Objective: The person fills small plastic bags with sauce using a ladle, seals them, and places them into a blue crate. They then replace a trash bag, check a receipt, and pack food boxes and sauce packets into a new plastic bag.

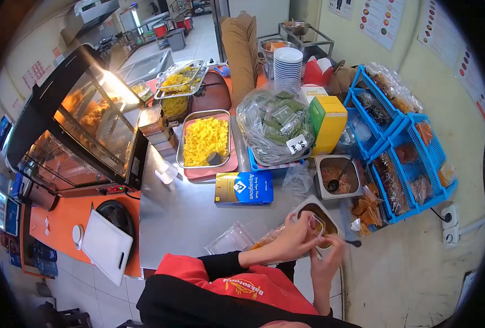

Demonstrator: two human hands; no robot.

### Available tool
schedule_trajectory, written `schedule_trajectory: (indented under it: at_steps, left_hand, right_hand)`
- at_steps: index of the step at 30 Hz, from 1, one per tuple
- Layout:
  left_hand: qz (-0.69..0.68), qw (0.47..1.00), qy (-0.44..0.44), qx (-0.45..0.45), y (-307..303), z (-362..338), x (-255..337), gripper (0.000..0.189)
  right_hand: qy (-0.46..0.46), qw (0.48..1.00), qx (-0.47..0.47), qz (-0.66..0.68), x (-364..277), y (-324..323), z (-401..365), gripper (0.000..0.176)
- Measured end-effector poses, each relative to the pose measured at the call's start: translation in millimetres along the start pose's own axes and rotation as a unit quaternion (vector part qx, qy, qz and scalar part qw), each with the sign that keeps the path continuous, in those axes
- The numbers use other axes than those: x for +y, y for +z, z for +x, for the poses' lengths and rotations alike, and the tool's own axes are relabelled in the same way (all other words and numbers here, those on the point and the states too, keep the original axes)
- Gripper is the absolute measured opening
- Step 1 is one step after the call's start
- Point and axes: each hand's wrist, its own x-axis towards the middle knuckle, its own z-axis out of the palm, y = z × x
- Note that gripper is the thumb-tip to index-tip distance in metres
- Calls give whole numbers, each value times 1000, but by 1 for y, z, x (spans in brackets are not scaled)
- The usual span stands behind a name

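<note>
Near the front right of the steel counter, my left hand (303,232) and my right hand (330,256) are close together. Between their closed fingers is a small piece of clear plastic (320,225), which looks like a small bag; its contents do not show clearly. Directly beneath is a steel pan (300,206) of brown liquid, partly covered by both hands. A dark handle (353,243) sticks out past its right edge. Left of the pan lie orange-filled packets (271,237), partly behind my left forearm, and a clear plastic box (230,239).
A blue and yellow glove box (244,188) stands mid-counter, before a tray of yellow food (205,141). Behind are a bag of green packets (278,128) and stacked white bowls (288,68). Blue baskets (409,164) line the right; a heated glass cabinet (83,126) stands left.
</note>
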Motion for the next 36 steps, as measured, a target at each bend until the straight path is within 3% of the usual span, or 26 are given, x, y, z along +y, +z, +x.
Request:
schedule_trajectory:
  at_steps: [1, 4, 7, 9, 13, 16, 19, 22, 28, 32, 36]
  left_hand:
    - [-4, 1000, -1, -10, 0, -2, 4, 49]
    - [-17, 1000, -7, -5, -4, -5, 8, 42]
    - [-33, 998, -11, 45, -16, -9, -2, 29]
    - [-52, 997, 3, 55, -32, -13, -7, 22]
    - [-134, 987, 75, -45, -73, -23, -8, 14]
    - [-126, 982, 98, -99, -85, -29, -10, 13]
    - [-65, 986, 62, -143, -89, -34, -17, 12]
    - [-43, 982, 123, -135, -89, -38, -12, 12]
    - [-52, 981, 143, -124, -70, -57, -9, 13]
    - [-38, 982, 83, -166, -69, -88, -26, 14]
    - [-83, 980, -72, -165, -82, -122, -41, 13]
  right_hand:
    - [14, 994, -61, 85, -1, 6, 0, 22]
    - [94, 970, -98, 201, -1, 16, 5, 15]
    - [96, 966, -93, 221, -4, 17, 12, 10]
    - [132, 935, -141, 297, -9, 7, 23, 11]
    - [157, 866, -195, 433, -10, 4, 30, 11]
    - [104, 892, -251, 360, -7, 3, 31, 10]
    - [101, 892, -275, 344, -7, 3, 31, 8]
    - [79, 891, -299, 333, -13, 1, 26, 9]
    - [140, 871, -343, 323, -24, -1, -1, 10]
    - [170, 842, -388, 334, -27, 7, -25, 11]
    - [196, 808, -403, 382, -15, 25, -58, 14]
